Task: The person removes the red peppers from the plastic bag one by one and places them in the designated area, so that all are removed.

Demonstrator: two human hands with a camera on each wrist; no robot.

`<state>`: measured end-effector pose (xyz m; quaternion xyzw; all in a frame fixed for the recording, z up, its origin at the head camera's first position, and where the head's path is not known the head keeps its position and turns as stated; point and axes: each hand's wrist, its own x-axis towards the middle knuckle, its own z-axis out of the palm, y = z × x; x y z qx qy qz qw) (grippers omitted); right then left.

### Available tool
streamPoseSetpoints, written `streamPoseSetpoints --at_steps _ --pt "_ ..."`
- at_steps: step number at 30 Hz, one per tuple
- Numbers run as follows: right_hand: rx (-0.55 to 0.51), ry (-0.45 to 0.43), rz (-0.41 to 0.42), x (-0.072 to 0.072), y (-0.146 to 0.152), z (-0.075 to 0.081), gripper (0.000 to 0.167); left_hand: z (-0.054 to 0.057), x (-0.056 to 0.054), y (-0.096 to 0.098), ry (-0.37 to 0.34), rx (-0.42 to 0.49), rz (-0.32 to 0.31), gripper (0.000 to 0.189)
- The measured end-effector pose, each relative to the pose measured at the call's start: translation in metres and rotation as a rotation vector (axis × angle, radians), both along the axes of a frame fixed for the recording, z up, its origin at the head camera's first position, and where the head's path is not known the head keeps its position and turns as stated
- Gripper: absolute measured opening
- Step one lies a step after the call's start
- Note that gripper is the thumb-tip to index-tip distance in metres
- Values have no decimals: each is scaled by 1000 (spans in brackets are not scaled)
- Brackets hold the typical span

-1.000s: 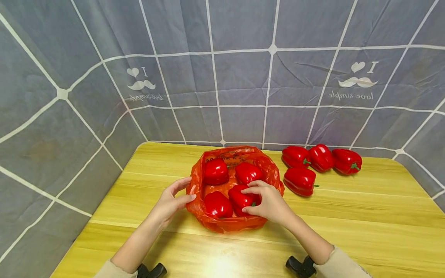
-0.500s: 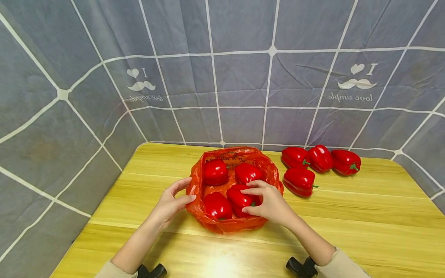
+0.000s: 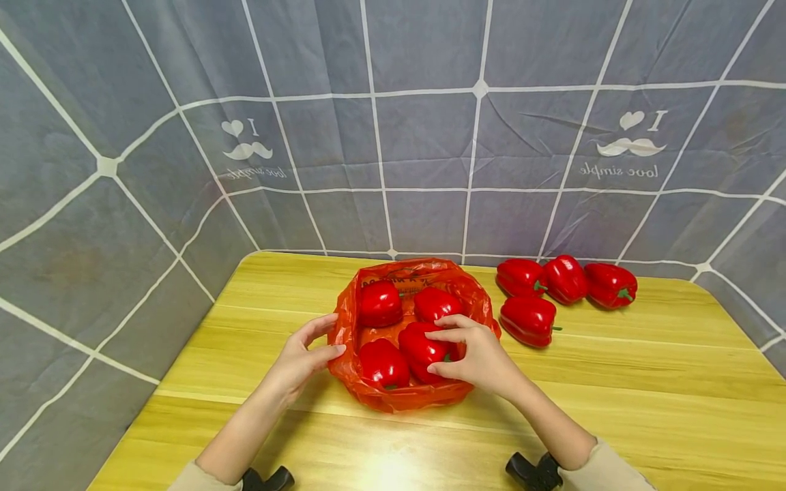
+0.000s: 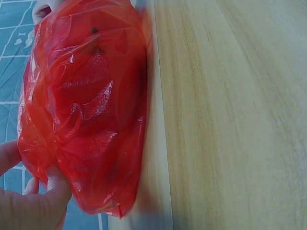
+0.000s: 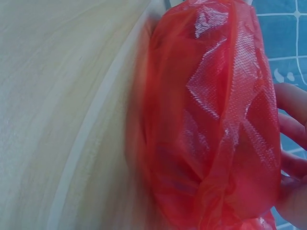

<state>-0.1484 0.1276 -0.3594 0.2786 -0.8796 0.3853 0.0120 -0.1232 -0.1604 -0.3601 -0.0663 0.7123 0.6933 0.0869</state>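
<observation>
A red plastic bag (image 3: 408,399) stands with its mouth open in the middle of the table. Several red bell peppers lie inside, among them one at the back left (image 3: 381,305) and one at the front left (image 3: 383,363). My left hand (image 3: 301,356) pinches the bag's left side, its thumb (image 4: 58,184) against the plastic. Reaching over the right rim, my right hand (image 3: 477,354) grips the front-right bell pepper (image 3: 419,346) by its stem end. In the right wrist view the bag (image 5: 211,120) hides that pepper.
To the right of the bag, several more bell peppers (image 3: 529,320) lie grouped near the back of the wooden table (image 3: 645,382). A grey curtain (image 3: 424,143) with white lines hangs behind and along the left side.
The pepper under my right hand has shifted slightly left and away from me in the bag. The left hand and the bag have barely moved.
</observation>
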Motion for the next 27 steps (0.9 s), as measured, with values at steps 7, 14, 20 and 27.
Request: streamPoseSetpoints --at_steps 7,14,20,27 --pt "-20 4 7 -1 1 4 44 1 0 0 -7 6 3 55" --pt "-40 17 11 -1 4 8 44 0 0 0 -11 3 2 55" --pt "-48 46 7 -1 7 13 45 1 -1 1 -10 -1 2 55" --pt "-54 72 1 -2 11 18 45 1 -1 1 -9 2 -2 55"
